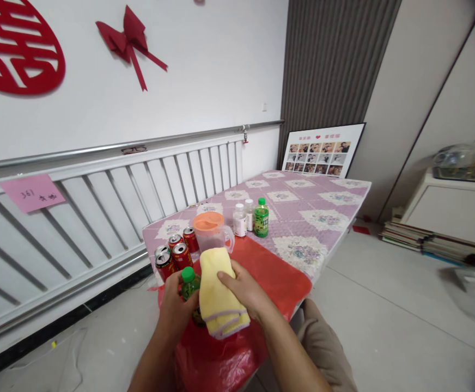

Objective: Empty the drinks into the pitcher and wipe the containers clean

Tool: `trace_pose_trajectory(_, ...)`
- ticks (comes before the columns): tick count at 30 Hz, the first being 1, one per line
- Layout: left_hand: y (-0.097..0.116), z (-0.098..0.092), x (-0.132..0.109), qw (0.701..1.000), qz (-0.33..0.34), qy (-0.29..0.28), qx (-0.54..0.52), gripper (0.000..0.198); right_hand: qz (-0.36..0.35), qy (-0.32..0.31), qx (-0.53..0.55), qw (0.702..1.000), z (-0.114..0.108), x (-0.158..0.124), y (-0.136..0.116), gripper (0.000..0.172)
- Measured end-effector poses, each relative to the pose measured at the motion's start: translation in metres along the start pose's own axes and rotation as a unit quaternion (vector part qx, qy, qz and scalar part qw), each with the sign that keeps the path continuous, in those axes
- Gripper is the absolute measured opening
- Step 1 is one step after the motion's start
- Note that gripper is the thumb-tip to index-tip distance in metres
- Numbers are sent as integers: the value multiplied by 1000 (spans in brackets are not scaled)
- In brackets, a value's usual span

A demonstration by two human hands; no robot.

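My left hand [178, 299] is wrapped round a green-capped bottle [188, 275] that stands near the front of the table. In my right hand [239, 286] is a folded yellow cloth [217, 288] with a pale purple edge, gripped with the thumb on top. The cloth covers the right side of the bottle; whether the two touch I cannot tell. Just behind them stands a clear pitcher [211, 238] with an orange lid. Several red drink cans [181, 255] are grouped to the left of the pitcher.
Two white bottles [239, 222] and another green bottle [261, 219] stand right of the pitcher. A red sheet [262, 272] lies over the floral tablecloth [303, 247]. A white radiator [110, 207] runs along the left wall. A photo board [323, 149] leans behind the table.
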State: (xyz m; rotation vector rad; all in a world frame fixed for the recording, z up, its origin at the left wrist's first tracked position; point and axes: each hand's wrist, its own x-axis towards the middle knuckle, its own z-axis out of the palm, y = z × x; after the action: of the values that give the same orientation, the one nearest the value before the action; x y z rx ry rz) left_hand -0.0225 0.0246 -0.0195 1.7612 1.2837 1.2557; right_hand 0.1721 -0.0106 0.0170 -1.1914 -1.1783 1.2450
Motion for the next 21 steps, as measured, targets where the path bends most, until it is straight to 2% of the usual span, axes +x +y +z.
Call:
trace_pose_trajectory(4,3,1,0,998,-33,-30,-43,51,3,-39,-9,999,4,12,0,42)
trace_pose_trajectory(11,6,-13,4,988,-38,-124,-84,51,13,-20,-74,997,-14,23,24,33)
trace_pose_trajectory(15,5,-12,6,982,-30,-148,-109,48,-7,-12,-80,997,-21,23,7,38)
trace_pose_trajectory(18,4,-9,7,977,-21,-169,-131,46,-24,-37,-75,996,-16,27,-10,42)
trace_pose_trajectory(21,1,-9,8,974,-18,-173,-146,45,-29,-64,-91,993,-10,38,-13,41)
